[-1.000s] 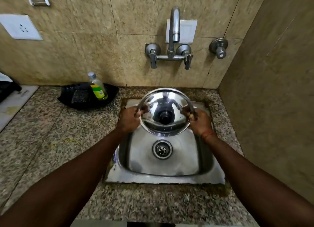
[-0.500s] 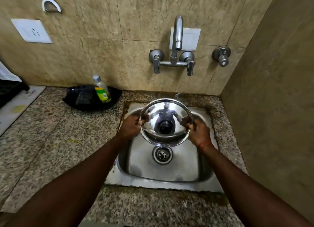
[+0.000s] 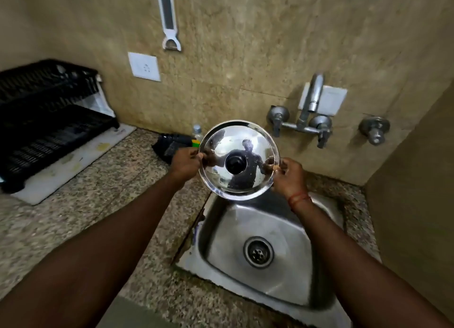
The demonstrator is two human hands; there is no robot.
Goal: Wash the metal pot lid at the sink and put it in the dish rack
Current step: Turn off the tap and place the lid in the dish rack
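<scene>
I hold a shiny round metal pot lid [image 3: 248,141] with a black knob upright, its top facing me, above the back left corner of the steel sink [image 3: 290,232]. My left hand [image 3: 186,161] pinches its left rim and my right hand [image 3: 288,176] pinches its right rim. A black two-tier dish rack [image 3: 46,116] stands on a white mat at the far left of the granite counter. No water runs from the wall tap [image 3: 310,106].
Behind the lid, a black tray [image 3: 172,144] and a clear soap bottle [image 3: 197,131] sit against the tiled wall. A white peeler [image 3: 169,20] hangs above a wall socket [image 3: 144,66]. A side wall closes in on the right of the sink.
The lid has risen out of the sink and shifted left, still held by both hands. My view has swung left, bringing the dish rack into sight.
</scene>
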